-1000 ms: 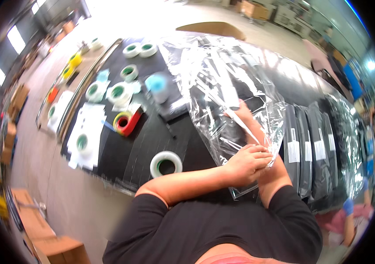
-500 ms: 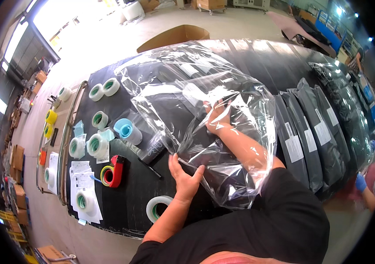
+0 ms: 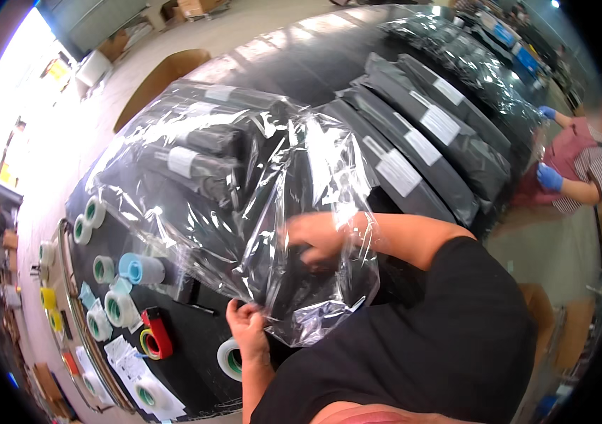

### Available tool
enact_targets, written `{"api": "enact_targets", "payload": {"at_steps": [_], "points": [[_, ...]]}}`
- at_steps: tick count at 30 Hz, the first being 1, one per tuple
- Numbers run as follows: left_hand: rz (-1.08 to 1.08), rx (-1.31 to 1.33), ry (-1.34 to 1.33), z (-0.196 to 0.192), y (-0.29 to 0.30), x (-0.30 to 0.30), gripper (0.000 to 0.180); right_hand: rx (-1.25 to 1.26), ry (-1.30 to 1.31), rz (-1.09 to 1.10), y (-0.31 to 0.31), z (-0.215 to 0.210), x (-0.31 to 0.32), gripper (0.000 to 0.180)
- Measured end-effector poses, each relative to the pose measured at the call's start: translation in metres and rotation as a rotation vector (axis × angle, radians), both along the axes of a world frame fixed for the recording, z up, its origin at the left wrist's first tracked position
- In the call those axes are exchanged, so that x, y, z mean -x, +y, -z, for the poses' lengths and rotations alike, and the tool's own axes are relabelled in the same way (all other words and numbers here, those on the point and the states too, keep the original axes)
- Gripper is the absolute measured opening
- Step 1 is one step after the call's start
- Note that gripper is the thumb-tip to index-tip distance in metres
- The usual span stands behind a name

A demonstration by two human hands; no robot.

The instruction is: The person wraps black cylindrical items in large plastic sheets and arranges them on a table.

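Note:
A large clear plastic bag (image 3: 280,177) spreads in glossy folds over the black-topped table in front of me. Dark grey packages with white labels (image 3: 205,173) show through its film; I cannot tell whether they lie in it or beneath it. My left hand (image 3: 248,328) is closed on the bag's near left edge, fingers curled. Film wraps around my right wrist, and my right hand (image 3: 315,237) shows through the plastic with fingers bent and blurred by motion. Whether it grips anything is unclear.
More labelled grey packages (image 3: 425,145) lie in a row at right. Tape rolls (image 3: 117,309), a light blue roll (image 3: 142,269), a red tape dispenser (image 3: 158,333) and papers (image 3: 131,367) lie at left. Beyond the right side stands a person with blue gloves (image 3: 550,177).
My view has swung to the right. The right hand has drawn back toward me within the film, and the left hand's spread fingers have curled onto the edge. The bag lies wider over the packages.

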State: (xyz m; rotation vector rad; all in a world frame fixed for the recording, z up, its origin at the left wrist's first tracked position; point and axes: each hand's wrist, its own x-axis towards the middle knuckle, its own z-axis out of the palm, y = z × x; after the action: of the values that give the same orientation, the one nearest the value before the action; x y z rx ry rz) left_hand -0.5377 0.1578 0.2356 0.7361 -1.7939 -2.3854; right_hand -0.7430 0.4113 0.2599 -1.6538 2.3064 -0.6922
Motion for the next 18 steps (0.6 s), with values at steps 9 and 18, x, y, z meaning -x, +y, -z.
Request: {"api": "enact_targets", "payload": {"at_steps": [9, 18], "points": [[-0.053, 1.153, 0.476, -0.106, 0.023, 0.003, 0.07, -0.419, 0.628, 1.404, 0.208, -0.005, -0.1, 0.086], [0.71, 1.609, 0.312, -0.041, 0.102, 0.027, 0.046, 0.264, -0.761, 1.33, 0.235, -0.004, -0.168, 0.104]]}}
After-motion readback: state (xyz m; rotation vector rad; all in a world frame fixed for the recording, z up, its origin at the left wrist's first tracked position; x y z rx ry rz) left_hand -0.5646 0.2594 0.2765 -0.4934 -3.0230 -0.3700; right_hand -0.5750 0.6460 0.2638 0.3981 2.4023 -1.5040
